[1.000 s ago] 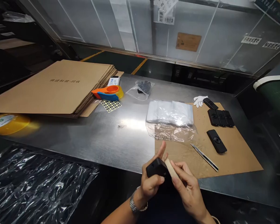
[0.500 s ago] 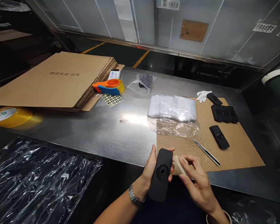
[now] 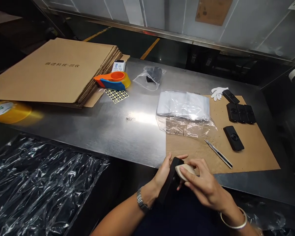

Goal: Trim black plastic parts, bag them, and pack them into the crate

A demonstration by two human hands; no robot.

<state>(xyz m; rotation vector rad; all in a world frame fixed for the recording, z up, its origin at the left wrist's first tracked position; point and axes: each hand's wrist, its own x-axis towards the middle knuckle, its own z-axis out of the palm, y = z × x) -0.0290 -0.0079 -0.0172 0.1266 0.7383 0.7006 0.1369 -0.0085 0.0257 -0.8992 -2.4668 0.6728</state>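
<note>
My left hand (image 3: 163, 174) is wrapped round a black oblong housing (image 3: 167, 185), tilted so that its narrow side shows more. Between the thumb and fingers of my right hand (image 3: 206, 184) is a pale beige pad (image 3: 184, 171), whose exact kind I cannot make out. The pad lies against the upper part of the housing, or right beside it. Beyond my hands, a similar black housing (image 3: 233, 138) with a round recess rests on the cardboard sheet (image 3: 255, 150). A slim utility knife (image 3: 218, 154) lies to its left.
Several more black housings (image 3: 241, 113) and a white glove (image 3: 216, 93) are at the back right. Clear plastic bags (image 3: 183, 105) lie mid-table. Further left are a tape dispenser (image 3: 113, 80), a sticker sheet (image 3: 117, 95) and stacked cardboard (image 3: 56, 72). Black plastic film (image 3: 39, 186) fills the lower left.
The housing in my left hand has turned from face-up to tilted on its side. My right hand has brought the beige pad left, up against it. The view has shifted slightly downward.
</note>
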